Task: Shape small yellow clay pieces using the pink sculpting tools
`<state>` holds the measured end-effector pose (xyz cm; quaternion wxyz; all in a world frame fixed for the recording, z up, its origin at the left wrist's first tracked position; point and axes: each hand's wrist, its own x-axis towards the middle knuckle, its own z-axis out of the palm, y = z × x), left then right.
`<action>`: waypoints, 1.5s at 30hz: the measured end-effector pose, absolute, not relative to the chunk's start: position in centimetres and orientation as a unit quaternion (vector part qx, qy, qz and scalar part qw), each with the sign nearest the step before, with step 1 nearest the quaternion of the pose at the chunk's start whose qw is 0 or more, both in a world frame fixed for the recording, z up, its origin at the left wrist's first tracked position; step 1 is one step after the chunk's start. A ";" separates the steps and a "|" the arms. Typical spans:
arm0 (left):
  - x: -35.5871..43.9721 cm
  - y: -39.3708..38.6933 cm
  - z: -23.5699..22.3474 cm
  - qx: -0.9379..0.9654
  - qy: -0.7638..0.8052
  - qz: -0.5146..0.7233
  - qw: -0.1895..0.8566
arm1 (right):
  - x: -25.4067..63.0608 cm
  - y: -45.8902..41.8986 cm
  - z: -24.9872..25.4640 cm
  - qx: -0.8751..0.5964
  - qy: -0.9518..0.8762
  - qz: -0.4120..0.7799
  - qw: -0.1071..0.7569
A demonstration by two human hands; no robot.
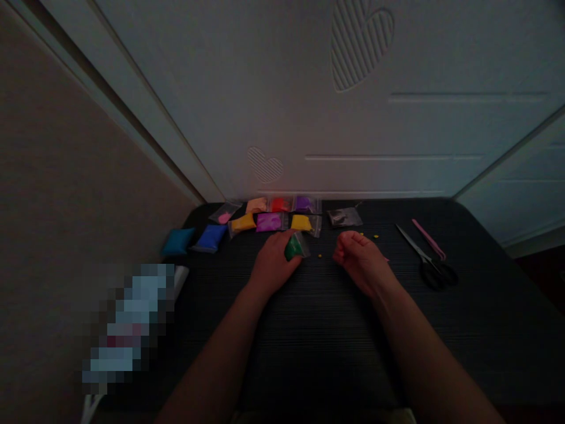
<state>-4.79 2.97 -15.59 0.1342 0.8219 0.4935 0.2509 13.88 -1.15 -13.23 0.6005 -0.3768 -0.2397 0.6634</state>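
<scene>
My left hand grips a small clear zip bag of green clay between thumb and fingers, just above the dark table. To its right, my right hand is closed with the fingertips together; whatever they may hold is hidden. A tiny yellow piece lies on the table between the two hands. Beyond the right hand sits another small yellow piece. Behind the left hand lies a bag of yellow clay, beside a bag of magenta clay.
More bags stretch along the back, among them a blue bag and a teal bag. Black-handled scissors and pink tweezers lie at right. A blurred-out object occupies the left edge. A white panel rises behind the table.
</scene>
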 end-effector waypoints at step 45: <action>-6.3 4.4 -15.7 0.823 0.491 0.284 0.038 | 13.4 -1.4 -13.5 -0.416 -0.318 0.610 0.595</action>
